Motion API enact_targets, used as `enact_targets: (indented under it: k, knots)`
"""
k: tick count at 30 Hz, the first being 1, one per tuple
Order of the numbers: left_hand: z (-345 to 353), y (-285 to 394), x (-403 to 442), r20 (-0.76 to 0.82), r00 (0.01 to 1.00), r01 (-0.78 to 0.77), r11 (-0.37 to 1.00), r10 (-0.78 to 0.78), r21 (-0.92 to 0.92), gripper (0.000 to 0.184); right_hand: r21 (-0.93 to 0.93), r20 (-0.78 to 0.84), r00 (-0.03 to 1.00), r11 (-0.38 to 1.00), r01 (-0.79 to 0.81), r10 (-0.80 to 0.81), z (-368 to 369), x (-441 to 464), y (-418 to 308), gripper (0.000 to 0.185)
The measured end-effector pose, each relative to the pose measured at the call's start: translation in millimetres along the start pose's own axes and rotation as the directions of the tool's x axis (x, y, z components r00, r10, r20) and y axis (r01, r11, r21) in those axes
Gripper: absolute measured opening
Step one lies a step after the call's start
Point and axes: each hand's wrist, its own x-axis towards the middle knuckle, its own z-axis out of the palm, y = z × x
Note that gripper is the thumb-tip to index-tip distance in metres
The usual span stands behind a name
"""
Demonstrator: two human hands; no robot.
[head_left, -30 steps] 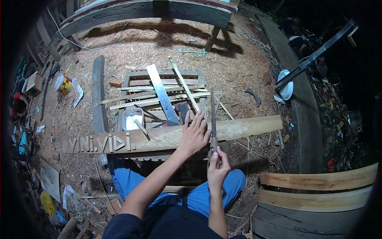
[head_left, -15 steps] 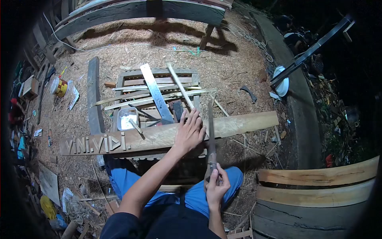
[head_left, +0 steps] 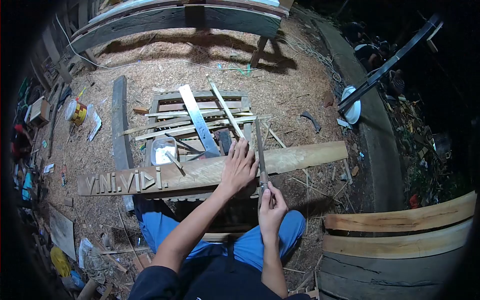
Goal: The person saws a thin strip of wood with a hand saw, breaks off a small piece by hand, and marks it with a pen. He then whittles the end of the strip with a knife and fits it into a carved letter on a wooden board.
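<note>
Brightly lit, wood-littered ground (head_left: pixel 285 97)

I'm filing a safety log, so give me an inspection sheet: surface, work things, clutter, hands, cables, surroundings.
Surface: slatted frame, lettered board across its near side.
Work things: narrow tool, wood strip.
Clutter: flat metal piece, container with white contents, loose strips on the frame; shavings around.
Hands: left hand over the board at the wood strip's near end, grip hidden; right hand closed around the narrow tool.
Cables: pale cord across the ground beyond; electrical or not, cannot tell.
Surroundings: wooden bench ahead, pale planks lower right, people in darkness upper right.
</note>
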Motion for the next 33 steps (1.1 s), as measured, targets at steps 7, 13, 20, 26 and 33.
enact_targets:
  k: [7,13,20,26,33]
  knots:
    - [-4,-1,-1,0.006,1.000,-0.027,1.000,0.027,-0.002,0.047,-0.040,-0.066,0.995,0.996,0.075,-0.078,1,-10,6,0.028]
    - [-8,-1,-1,0.064,0.998,0.005,0.997,0.000,-0.075,0.047,-0.049,-0.062,0.996,0.997,0.053,-0.056,2,-21,6,0.028]
    - [-4,-2,-4,0.086,0.996,-0.027,1.000,0.028,-0.008,0.046,-0.101,-0.057,0.998,0.995,0.008,-0.014,-4,-33,3,0.026]
    - [1,-3,1,0.057,0.997,-0.047,0.999,0.046,0.014,0.045,-0.084,-0.056,0.998,0.995,-0.045,0.041,-13,-36,-9,0.027]
    - [3,1,-3,0.049,0.998,-0.039,0.999,0.039,0.006,0.043,-0.094,-0.018,1.000,0.996,-0.010,0.008,-15,-29,-8,0.027]
